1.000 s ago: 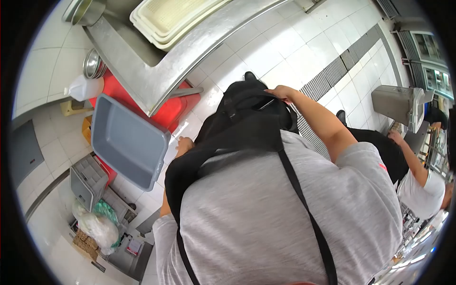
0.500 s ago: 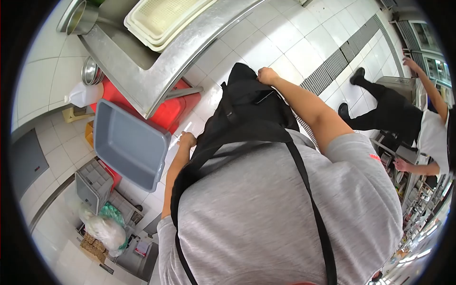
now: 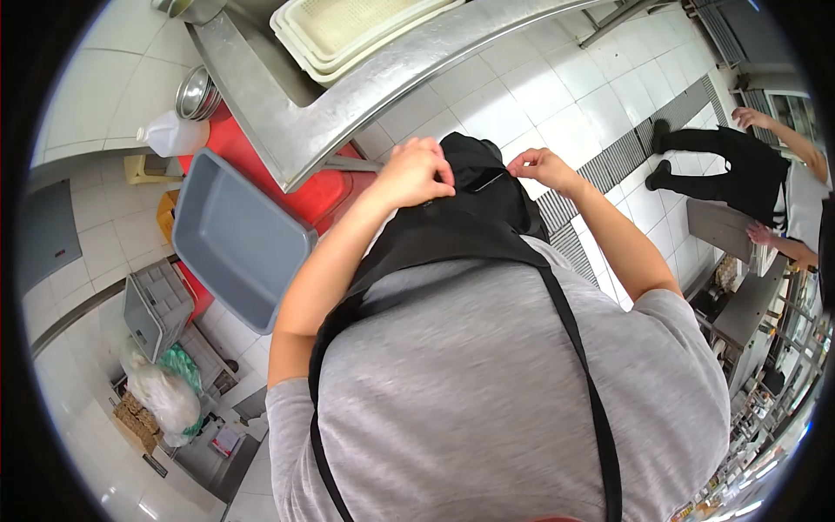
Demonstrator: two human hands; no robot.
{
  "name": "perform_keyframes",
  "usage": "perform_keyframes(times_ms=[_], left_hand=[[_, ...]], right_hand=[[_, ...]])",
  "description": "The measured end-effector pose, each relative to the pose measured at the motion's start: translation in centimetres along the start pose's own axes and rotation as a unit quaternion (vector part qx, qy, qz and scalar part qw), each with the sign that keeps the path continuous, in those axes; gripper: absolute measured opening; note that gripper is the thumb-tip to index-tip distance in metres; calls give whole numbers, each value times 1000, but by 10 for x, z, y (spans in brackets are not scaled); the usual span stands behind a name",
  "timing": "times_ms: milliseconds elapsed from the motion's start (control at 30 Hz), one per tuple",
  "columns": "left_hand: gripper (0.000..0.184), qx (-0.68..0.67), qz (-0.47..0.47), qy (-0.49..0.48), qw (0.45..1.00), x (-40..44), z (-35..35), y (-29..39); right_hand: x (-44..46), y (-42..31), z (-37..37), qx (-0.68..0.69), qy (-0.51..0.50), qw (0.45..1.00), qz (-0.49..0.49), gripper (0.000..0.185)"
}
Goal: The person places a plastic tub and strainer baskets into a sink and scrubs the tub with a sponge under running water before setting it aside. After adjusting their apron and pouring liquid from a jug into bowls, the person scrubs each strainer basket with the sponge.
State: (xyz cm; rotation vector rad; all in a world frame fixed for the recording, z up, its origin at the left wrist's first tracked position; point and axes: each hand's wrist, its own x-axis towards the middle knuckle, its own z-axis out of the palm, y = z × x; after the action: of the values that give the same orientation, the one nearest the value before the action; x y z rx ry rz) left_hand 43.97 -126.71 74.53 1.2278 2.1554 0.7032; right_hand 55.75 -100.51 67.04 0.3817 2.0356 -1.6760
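Note:
A black apron [image 3: 470, 222] hangs over the front of my grey shirt, its straps running up over the chest. My left hand [image 3: 419, 174] is closed at the apron's left side, thumb and fingers pressed together over the black cloth. On the other side, my right hand [image 3: 541, 168] has its thumb and fingertips pinched near the apron's right edge; whatever they hold is too small to make out. Left of my left arm stands an empty grey tub [image 3: 243, 235], close to a red container [image 3: 309, 191] under the steel sink's corner.
Cream baskets [image 3: 348, 35] rest in the steel sink [image 3: 335, 109] ahead. A white jug [image 3: 177, 135] and metal bowls [image 3: 198, 94] are at the left. Grey crates [image 3: 161, 309] lie lower left. Another person [image 3: 739, 174] stands at the right beside a steel counter.
My left hand has risen from beside the apron to its upper front. My right hand has moved right, off its earlier grip on the apron's top. The other person has moved and turned.

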Motion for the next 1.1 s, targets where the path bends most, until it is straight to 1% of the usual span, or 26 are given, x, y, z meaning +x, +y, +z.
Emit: perform_keyframes(times_ms=[33, 67, 100, 167, 200, 233, 300, 333, 367, 400, 433, 467, 500, 533, 567, 633, 700, 767, 800, 833, 900, 933, 967, 1000, 1033, 1100], left_hand=[[17, 49, 7, 1, 999, 5, 4, 6], [18, 90, 15, 4, 996, 10, 4, 10], [18, 129, 23, 8, 991, 15, 4, 13], [18, 163, 38, 29, 985, 22, 5, 14], [19, 199, 53, 51, 977, 24, 4, 14], [19, 201, 56, 48, 977, 24, 5, 12], [17, 213, 63, 39, 974, 28, 4, 6], [17, 214, 66, 41, 974, 30, 1, 10], [14, 66, 70, 55, 994, 31, -1, 15], [12, -84, 72, 67, 992, 32, -1, 20], [12, -86, 98, 75, 989, 32, -3, 35], [12, -55, 111, 60, 990, 32, -2, 45], [12, -24, 125, 46, 991, 33, -1, 52], [16, 29, 88, 14, 996, 33, 5, 51], [16, 30, 91, 15, 995, 36, 10, 44], [18, -11, 92, -20, 996, 42, 12, 33], [17, -18, 101, -15, 995, 44, 13, 32], [17, 81, 20, -5, 997, 49, 7, 44], [23, 111, 3, 5, 994, 51, 6, 48], [23, 113, 6, 5, 994, 54, 9, 48], [27, 229, 40, 47, 972, 60, 18, 41], [27, 229, 42, 46, 971, 63, 28, 30], [29, 337, 92, 122, 929, 66, 36, 19], [32, 437, 138, 196, 867, 70, 44, 8], [32, 437, 141, 199, 866, 70, 39, 11], [29, 379, 172, 105, 903, 61, 33, 15]], right_hand=[[0, -4, 5, -1, 18, 1000, 15, 17], [-1, -14, 4, -1, 7, 996, 86, 18], [2, -15, 4, -1, 11, 996, 84, 18], [4, -9, 7, -17, 39, 988, 146, 20], [6, 5, 10, 7, 103, 989, 106, 25], [4, 6, 11, 11, 106, 989, 105, 25], [3, 3, 6, 26, 78, 982, 168, 24], [2, 0, 7, 34, 98, 987, 121, 19], [3, -1, 6, 34, 101, 987, 120, 19], [5, -3, 5, 76, 70, 989, 107, 16], [5, -4, 6, 118, 36, 988, 94, 13], [3, -9, 11, 119, 36, 988, 96, 13], [1, -17, 14, 177, 25, 979, 96, 12], [-1, -22, 14, 233, 15, 968, 95, 11], [-2, -23, 12, 231, 18, 968, 92, 11], [-5, -23, 8, 254, 31, 961, 101, 11], [-7, -23, 6, 237, 16, 966, 105, 11], [-2, -25, 5, 220, 1, 970, 102, 10], [3, -26, 5, 227, 8, 967, 114, 11], [5, -27, 6, 235, 15, 964, 127, 11], [9, -31, 8, 220, 21, 966, 131, 11], [11, -34, 10, 203, 24, 969, 136, 12], [13, -35, 12, 202, 27, 970, 135, 12], [15, -34, 15, 167, 28, 978, 123, 12], [17, -34, 16, 132, 30, 985, 109, 13], [16, -32, 19, 136, 30, 983, 120, 15]])
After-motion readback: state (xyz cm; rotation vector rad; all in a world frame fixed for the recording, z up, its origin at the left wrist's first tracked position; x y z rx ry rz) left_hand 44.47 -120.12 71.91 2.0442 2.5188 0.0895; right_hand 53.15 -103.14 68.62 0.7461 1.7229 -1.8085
